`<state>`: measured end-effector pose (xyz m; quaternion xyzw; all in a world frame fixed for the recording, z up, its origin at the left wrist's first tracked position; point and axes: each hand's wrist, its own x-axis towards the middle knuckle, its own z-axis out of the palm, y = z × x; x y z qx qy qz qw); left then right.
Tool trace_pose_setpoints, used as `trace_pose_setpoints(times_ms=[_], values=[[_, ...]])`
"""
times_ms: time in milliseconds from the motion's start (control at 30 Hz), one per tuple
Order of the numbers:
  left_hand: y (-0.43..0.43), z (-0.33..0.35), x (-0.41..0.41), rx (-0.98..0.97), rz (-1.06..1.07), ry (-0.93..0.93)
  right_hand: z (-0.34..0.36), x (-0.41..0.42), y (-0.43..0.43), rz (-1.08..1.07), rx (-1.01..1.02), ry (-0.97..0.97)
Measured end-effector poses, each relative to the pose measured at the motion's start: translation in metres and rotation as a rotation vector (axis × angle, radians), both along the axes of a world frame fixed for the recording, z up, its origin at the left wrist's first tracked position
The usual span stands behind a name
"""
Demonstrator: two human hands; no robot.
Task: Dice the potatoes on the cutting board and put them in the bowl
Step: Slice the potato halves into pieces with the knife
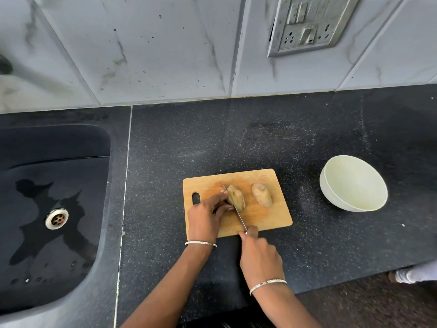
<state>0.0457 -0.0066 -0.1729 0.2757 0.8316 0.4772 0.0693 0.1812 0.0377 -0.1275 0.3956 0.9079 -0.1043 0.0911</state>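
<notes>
A wooden cutting board lies on the dark counter. Two potatoes are on it. The left potato is cut into slices that still stand together, and my left hand holds it from the left with curled fingers. My right hand grips the handle of a knife, whose blade runs along the left side of that potato. The right potato is whole and lies free. A pale empty bowl stands to the right of the board.
A black sink with a metal drain and some water is set into the counter at the left. The tiled wall behind carries a switch and socket plate. The counter's front edge runs at lower right, with a foot beyond it.
</notes>
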Motion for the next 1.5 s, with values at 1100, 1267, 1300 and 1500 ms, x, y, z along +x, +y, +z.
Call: trace_pose_setpoints(times_ms=[1100, 1267, 1300, 1500], values=[[0.048, 0.067, -0.060, -0.660, -0.937, 0.533, 0.013, 0.067, 0.032, -0.182, -0.223, 0.436], [0.036, 0.065, -0.049, -0.698, -0.647, 0.469, 0.015, 0.062, 0.034, -0.194, -0.247, 0.418], [0.034, 0.065, -0.044, -0.712, -0.549, 0.443, 0.014, 0.060, 0.034, -0.192, -0.247, 0.411], [0.028, 0.062, -0.014, -0.758, -0.106, 0.213, 0.008, 0.043, 0.034, -0.161, -0.284, 0.348]])
